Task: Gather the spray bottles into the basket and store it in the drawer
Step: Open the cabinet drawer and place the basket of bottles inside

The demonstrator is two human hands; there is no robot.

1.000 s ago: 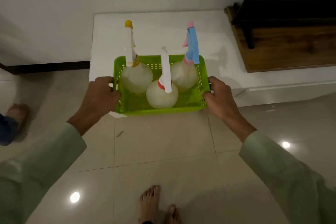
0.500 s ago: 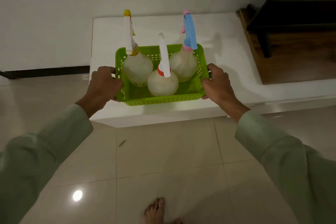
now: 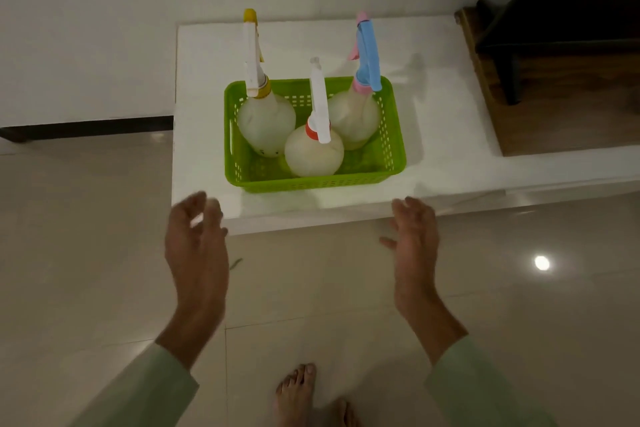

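Pale tiled floor (image 3: 311, 288) runs up to a low white cabinet top (image 3: 207, 114), where the green basket (image 3: 315, 180) sits just ahead of your fingertips, near the front edge. Three spray bottles stand upright inside it, yellow-nozzled (image 3: 266, 121), red-collared (image 3: 313, 152) and blue-triggered (image 3: 353, 114). Your left hand (image 3: 195, 239) and right hand (image 3: 415, 239) hang loosely spread and empty, apart from the basket, likely freeing you to open the drawer, which I can't make out.
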